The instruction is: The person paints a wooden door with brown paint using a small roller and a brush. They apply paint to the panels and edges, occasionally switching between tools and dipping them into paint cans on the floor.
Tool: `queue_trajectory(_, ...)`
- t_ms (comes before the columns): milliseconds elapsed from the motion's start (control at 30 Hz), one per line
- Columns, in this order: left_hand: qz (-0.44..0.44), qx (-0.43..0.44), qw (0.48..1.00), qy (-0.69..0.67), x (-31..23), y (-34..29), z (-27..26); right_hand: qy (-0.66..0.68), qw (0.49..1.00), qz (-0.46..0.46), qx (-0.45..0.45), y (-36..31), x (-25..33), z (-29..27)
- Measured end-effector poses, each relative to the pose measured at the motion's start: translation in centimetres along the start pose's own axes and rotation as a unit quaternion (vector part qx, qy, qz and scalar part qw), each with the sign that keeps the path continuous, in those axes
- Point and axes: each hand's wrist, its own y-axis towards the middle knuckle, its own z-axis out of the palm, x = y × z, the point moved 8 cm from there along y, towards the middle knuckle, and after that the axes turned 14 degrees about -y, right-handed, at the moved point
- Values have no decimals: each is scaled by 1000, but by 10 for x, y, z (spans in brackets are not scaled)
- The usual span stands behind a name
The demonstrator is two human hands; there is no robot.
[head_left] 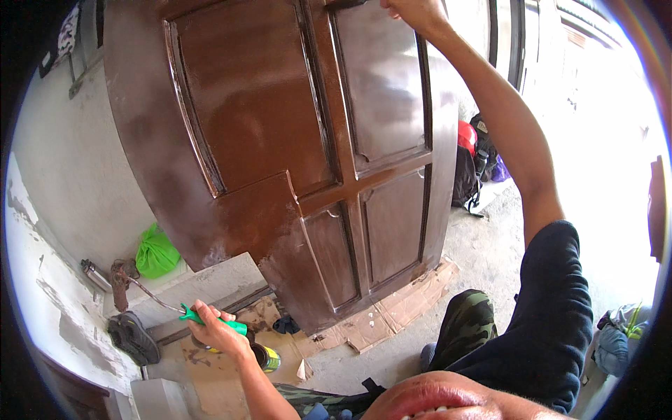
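1. The left hand (220, 334) has its fingers wrapped around the green handle (187, 314) of a paint roller (122, 280). The roller's bent metal rod goes out to the left of that hand, and its fuzzy brown end is up and to the left.
2. The right hand (411, 10) is up high by the top of the door, and part of it is cut off. A dark thing (346, 3) is just left of its fingers. I cannot tell if the hand is holding it.
3. The big brown panelled door (252, 91) is ahead of the left hand, and its top part is just left of and below the right hand. Some of it is shiny, dark brown, and some is duller and greyer.
4. A paint can (269, 358) is on the floor side, just right of and below the left hand.
5. Flat brown cardboard (399, 308) lies along the door's low edge, well to the right of the left hand.
6. Dark shoes (134, 337) are left of the left hand. A bright green bag (155, 252) is up and to the left of it, and a metal flask (95, 274) is farther left.
7. A black backpack (465, 178) and a round red thing (467, 136) are on the ground side below the right hand.
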Motion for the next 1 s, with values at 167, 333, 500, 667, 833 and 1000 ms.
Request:
queue_trajectory(167, -3, -8, 1000, -6, -5, 1, -1, -4, 999, -51, 7, 1, -1, 6)
queue_trajectory(333, -14, -29, 999, -7, -9, -3, 1, -136, 981, -89, 107, -82, -15, 26)
queue_trajectory(500, -31, -31, 999, -16, -13, -9, 1, -69, 976, 41, 200, -217, -33, 28)
queue_trajectory(667, -24, -31, 999, -27, -21, -11, -1, -45, 950, 131, 278, -243, -34, 35)
queue_trajectory(833, -32, -43, 998, -16, -19, -8, -1, -28, 982, 90, 161, -97, -42, 27)
queue_trajectory(1000, -39, -35, 998, -30, -10, -3, -4, 54, 997, 53, 27, 24, -19, 14)
